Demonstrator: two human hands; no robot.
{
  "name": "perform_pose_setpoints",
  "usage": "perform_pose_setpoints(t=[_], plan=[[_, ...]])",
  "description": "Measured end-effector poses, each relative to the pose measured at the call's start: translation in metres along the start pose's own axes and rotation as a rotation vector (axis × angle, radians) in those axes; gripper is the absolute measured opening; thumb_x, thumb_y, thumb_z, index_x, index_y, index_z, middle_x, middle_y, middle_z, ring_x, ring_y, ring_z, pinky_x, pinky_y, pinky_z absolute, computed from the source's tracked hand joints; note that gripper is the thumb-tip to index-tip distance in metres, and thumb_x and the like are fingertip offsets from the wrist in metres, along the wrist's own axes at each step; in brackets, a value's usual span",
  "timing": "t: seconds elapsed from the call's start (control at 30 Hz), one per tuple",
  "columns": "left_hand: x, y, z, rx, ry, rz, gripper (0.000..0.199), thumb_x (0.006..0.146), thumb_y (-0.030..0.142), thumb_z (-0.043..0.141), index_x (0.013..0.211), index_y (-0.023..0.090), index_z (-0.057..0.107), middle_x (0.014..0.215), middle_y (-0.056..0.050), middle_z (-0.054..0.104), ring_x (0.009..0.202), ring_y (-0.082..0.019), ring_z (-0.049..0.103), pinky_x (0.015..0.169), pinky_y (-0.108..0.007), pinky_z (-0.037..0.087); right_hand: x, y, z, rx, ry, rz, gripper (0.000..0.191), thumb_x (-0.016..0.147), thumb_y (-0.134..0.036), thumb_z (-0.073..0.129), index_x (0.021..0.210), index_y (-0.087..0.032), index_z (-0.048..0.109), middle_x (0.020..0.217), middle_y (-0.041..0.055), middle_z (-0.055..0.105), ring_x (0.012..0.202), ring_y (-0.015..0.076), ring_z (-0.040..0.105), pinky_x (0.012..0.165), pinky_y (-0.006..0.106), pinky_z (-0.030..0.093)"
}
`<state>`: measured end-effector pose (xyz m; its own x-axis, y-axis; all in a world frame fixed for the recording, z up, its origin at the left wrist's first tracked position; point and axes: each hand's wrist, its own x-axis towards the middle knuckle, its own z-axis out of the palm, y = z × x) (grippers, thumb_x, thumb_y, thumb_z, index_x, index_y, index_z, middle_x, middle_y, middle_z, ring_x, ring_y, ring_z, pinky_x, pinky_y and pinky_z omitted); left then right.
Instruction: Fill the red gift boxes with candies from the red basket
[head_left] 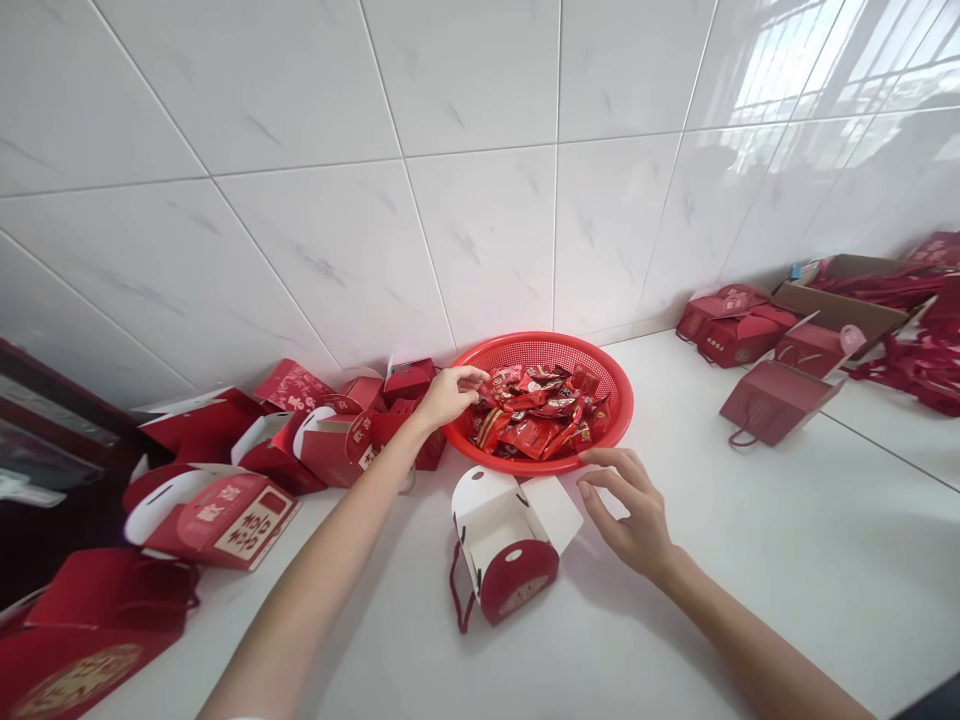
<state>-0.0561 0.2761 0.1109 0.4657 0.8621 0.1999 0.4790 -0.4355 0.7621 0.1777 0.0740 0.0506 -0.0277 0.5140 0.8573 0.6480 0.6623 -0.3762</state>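
Observation:
A red plastic basket (619, 375) with a perforated wall holds a heap of red-wrapped candies (536, 425). My left hand (450, 393) reaches over the basket's left rim, fingers bent together at the edge of the heap; what they pinch, if anything, is hidden. Just in front of the basket stands a small red gift box (521, 585), its top open, white inside, with a dark red cord handle on its left. My right hand (630, 510) is held beside the box's white right flap, near the basket's front rim. Its thumb and forefinger are apart with nothing between them.
Several open red gift boxes (225, 515) line the left side of the white table (600, 650). At the right are closed red boxes (742, 325), a tipped box (776, 400) and a cardboard carton (840, 305) with red ribbons. A tiled wall (480, 240) rises behind.

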Motion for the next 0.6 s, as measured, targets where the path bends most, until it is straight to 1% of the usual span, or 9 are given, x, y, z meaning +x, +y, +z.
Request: perform_pose_setpoints(t=[0.07,0.13,0.23,0.3,0.37,0.43,0.6], plan=[[-0.003,0.005,0.001,0.018,-0.018,0.037,0.042,0.064,0.016,0.056,0.100,0.018,0.076,0.117,-0.010,0.074,0.112,-0.027,0.066,0.104,-0.044,0.050,0.000,0.000,0.000,-0.004,-0.005,0.004,0.018,0.089,-0.002,0.059,0.088,-0.020,0.061,0.102,0.0106,0.067,0.089,0.0206,0.063,0.076,0.036,0.054],[-0.006,0.012,0.002,0.033,-0.105,0.066,0.045,0.061,0.015,0.055,0.099,0.020,0.078,0.118,-0.007,0.075,0.113,-0.026,0.066,0.104,-0.040,0.050,0.000,0.001,0.000,-0.009,-0.007,0.008,0.017,0.089,-0.003,0.059,0.087,-0.020,0.061,0.103,0.0109,0.067,0.090,0.0209,0.063,0.075,0.036,0.054],[-0.011,0.021,0.005,0.058,-0.259,0.081,0.044,0.057,0.014,0.058,0.095,0.023,0.080,0.110,-0.003,0.077,0.103,-0.025,0.070,0.097,-0.035,0.054,0.000,0.001,0.000,-0.015,-0.005,0.009,0.017,0.089,-0.004,0.060,0.086,-0.020,0.062,0.103,0.0107,0.067,0.089,0.0208,0.063,0.075,0.037,0.055],[-0.013,0.024,0.007,0.066,-0.295,0.085,0.037,0.056,0.015,0.061,0.087,0.024,0.079,0.102,-0.003,0.078,0.094,-0.024,0.070,0.092,-0.035,0.055,0.001,0.001,0.000,-0.017,-0.004,0.008,0.016,0.089,-0.005,0.060,0.086,-0.020,0.062,0.104,0.0106,0.068,0.089,0.0209,0.063,0.074,0.037,0.055],[-0.013,0.026,0.008,0.041,-0.270,0.095,0.023,0.059,0.016,0.060,0.075,0.022,0.076,0.094,-0.004,0.077,0.089,-0.024,0.069,0.088,-0.036,0.055,0.001,0.000,-0.001,-0.016,-0.002,0.008,0.016,0.089,-0.005,0.059,0.085,-0.021,0.063,0.104,0.0103,0.068,0.089,0.0212,0.064,0.075,0.037,0.056],[-0.013,0.028,0.007,-0.023,-0.210,0.113,0.014,0.063,0.018,0.059,0.067,0.022,0.071,0.094,-0.005,0.076,0.094,-0.025,0.068,0.089,-0.037,0.055,0.001,0.000,-0.001,-0.012,0.000,0.012,0.016,0.089,-0.006,0.059,0.084,-0.021,0.063,0.103,0.0100,0.068,0.089,0.0215,0.065,0.075,0.038,0.056],[-0.017,0.031,0.002,-0.289,-0.009,0.150,0.009,0.071,0.027,0.062,0.066,0.020,0.066,0.112,-0.009,0.073,0.110,-0.026,0.065,0.094,-0.039,0.052,0.001,0.000,-0.001,0.001,-0.008,0.033,0.016,0.089,-0.007,0.059,0.084,-0.022,0.065,0.103,0.0101,0.069,0.089,0.0224,0.065,0.074,0.039,0.056]])
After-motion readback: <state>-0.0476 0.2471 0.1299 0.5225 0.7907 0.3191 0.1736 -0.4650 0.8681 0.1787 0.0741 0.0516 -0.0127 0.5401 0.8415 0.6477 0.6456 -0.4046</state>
